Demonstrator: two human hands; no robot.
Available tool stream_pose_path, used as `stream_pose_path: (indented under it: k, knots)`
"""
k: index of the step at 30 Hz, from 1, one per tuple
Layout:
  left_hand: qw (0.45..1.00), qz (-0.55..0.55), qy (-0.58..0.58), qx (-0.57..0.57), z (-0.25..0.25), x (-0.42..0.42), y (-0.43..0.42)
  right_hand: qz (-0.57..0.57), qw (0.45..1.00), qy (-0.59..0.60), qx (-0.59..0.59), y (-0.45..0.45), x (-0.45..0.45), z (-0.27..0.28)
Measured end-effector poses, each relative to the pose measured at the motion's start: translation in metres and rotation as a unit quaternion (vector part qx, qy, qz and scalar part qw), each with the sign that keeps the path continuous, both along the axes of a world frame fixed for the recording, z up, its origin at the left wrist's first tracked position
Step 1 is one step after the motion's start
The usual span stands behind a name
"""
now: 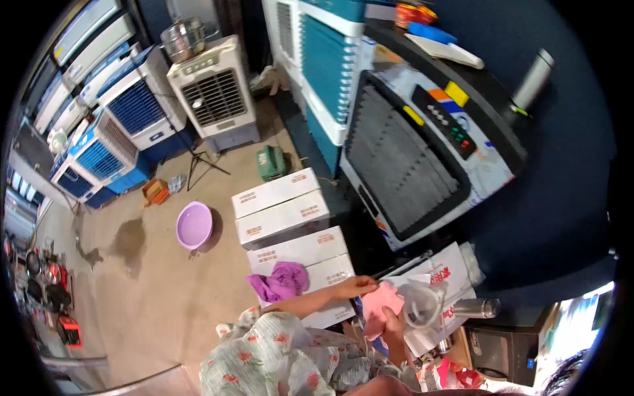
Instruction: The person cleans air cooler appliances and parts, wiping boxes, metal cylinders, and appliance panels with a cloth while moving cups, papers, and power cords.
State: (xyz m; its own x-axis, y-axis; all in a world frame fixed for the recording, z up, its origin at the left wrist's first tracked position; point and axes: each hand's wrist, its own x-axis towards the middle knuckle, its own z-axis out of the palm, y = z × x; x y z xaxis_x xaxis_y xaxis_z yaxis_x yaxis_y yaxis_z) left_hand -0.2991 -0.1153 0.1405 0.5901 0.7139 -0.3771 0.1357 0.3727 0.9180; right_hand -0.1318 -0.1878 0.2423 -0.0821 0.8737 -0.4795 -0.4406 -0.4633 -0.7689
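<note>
A pink cloth (pixel 380 302) is stretched between my two hands. My left hand (pixel 356 287) reaches in over the white boxes, its fingers closed at the cloth's upper left edge. My right hand (pixel 394 325) grips the cloth from below, with the thumb lying on top of it. Just right of the cloth is a clear plastic container (pixel 422 307), resting by a white carton with red print (pixel 456 280). A steel flask (pixel 479 308) lies beyond it. Left of my hands, a bunched purple cloth (pixel 281 282) lies on a white box (pixel 300 249).
Several white boxes (pixel 277 198) stand in a row on the floor. A purple basin (pixel 194 226) sits beside a wet patch (pixel 129 244). Large air coolers (pixel 409 158) line the far side, and a tripod (pixel 196 160) stands among them. A steel bottle (pixel 533 79) is on the dark counter.
</note>
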Motion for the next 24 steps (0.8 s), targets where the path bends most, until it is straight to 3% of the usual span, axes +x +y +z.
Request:
stream_pose_path:
  k: [1, 2, 3, 5, 6, 7, 8, 9, 10, 11, 14, 18, 21, 24]
  knots:
    - [0.998, 0.035, -0.040, -0.041, -0.018, -0.018, -0.019, -0.023, 0.997, -0.065, -0.027, -0.001, -0.015, -0.029]
    - [0.991, 0.071, -0.081, -0.082, -0.038, -0.036, -0.041, 0.013, 0.999, -0.025, -0.029, -0.007, -0.021, -0.051]
    - [0.987, 0.065, -0.097, -0.106, -0.003, -0.071, -0.062, 0.048, 0.998, 0.016, -0.034, -0.011, -0.044, -0.044]
    - [0.985, 0.110, -0.066, -0.115, 0.018, -0.123, -0.096, 0.140, 0.983, 0.072, -0.094, -0.026, -0.090, -0.034]
    - [0.984, 0.130, -0.048, -0.113, 0.020, -0.154, -0.107, 0.163, 0.969, 0.141, -0.116, -0.030, -0.130, -0.017]
    - [0.982, 0.166, -0.084, -0.026, -0.015, -0.175, -0.126, 0.181, 0.950, 0.208, -0.145, -0.042, -0.167, 0.005]
    - [0.979, 0.184, -0.085, -0.031, -0.009, -0.204, -0.138, 0.198, 0.927, 0.271, -0.170, -0.050, -0.197, 0.018]
    - [0.974, 0.204, -0.092, -0.039, 0.005, -0.235, -0.154, 0.233, 0.901, 0.262, -0.256, -0.050, -0.211, 0.003]
    - [0.968, 0.227, -0.100, -0.044, 0.017, -0.265, -0.166, 0.239, 0.918, 0.216, -0.232, -0.053, -0.233, -0.012]
    - [0.972, 0.220, -0.023, -0.079, 0.022, -0.294, -0.178, 0.247, 0.931, 0.176, -0.202, -0.057, -0.258, -0.029]
    - [0.931, 0.335, -0.091, -0.114, 0.046, -0.351, -0.215, 0.261, 0.942, 0.117, -0.172, -0.077, -0.324, -0.026]
    - [0.905, 0.410, -0.075, -0.086, 0.039, -0.380, -0.244, 0.255, 0.956, 0.068, -0.128, -0.096, -0.369, -0.026]
    - [0.910, 0.397, 0.063, -0.105, 0.009, -0.395, -0.265, 0.252, 0.961, 0.046, -0.109, -0.111, -0.378, -0.055]
    - [0.834, 0.532, -0.141, 0.029, 0.032, -0.399, -0.271, 0.261, 0.962, -0.026, -0.076, -0.106, -0.377, -0.072]
